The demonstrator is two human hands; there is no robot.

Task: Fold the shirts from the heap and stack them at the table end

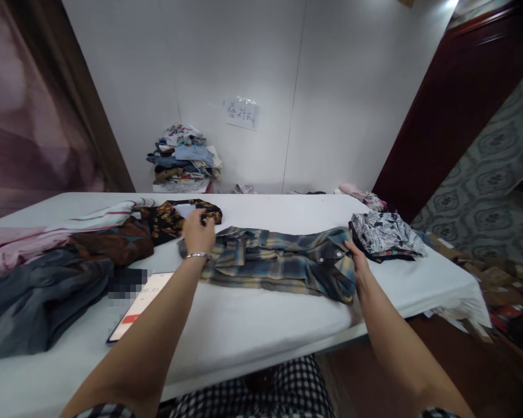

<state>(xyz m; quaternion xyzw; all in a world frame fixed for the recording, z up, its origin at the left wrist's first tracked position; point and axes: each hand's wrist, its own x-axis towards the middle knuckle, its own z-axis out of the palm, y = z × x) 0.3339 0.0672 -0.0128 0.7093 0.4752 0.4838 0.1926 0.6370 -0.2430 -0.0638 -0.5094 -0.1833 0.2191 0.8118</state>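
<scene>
Plaid shirt, lying flat, seemingly folded lengthwise

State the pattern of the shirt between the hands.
The shirt is blue-and-tan plaid, seen best in the head view.

Pale wall behind white-covered table

shirt: matt cloth | bracelet: glossy metal | sign: paper
</scene>
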